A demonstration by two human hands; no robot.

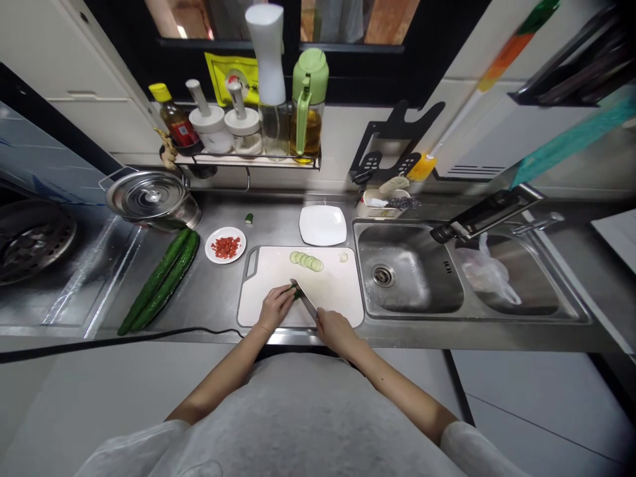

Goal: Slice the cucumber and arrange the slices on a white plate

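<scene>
On a white cutting board (268,271) my left hand (277,307) presses its closed fingers on a small green piece of cucumber (297,291), mostly hidden by the fingers and the blade. My right hand (339,329) grips the handle of a kitchen knife (307,301), its blade slanting up and left against the cucumber beside my left fingertips. Farther up the board lies an overlapping row of pale cucumber slices (307,261). A separate slice (343,257) rests near the board's upper right corner.
Two whole cucumbers (161,281) lie left of a small plate (210,255) of chopped red pieces (226,247). A cucumber end (249,218) and a white square plate (322,225) sit behind the board. A lidded steel pot (154,199) stands back left; a double sink (410,265) adjoins on the right.
</scene>
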